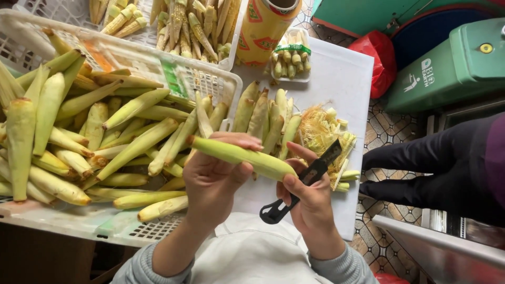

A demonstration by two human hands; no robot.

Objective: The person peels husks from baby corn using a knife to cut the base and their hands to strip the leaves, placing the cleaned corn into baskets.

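Note:
My left hand [213, 176] grips a green baby corn ear [239, 156] still in its husk, held level over the white board [350, 79]. My right hand [310, 197] holds a small black-handled knife [305, 179], its blade resting against the right end of that ear. My thumb presses near the ear's tip. Just beyond my hands lies a short row of husked-looking ears [265, 113] and a heap of trimmings and corn silk [326, 131].
A white plastic crate [210, 79] at left is piled with unpeeled baby corn [79, 137]. Farther back stand another crate of peeled corn [189, 26], a yellow roll of film [265, 23], and a small wrapped tray of corn [292, 55]. Green bins [452, 63] stand at right.

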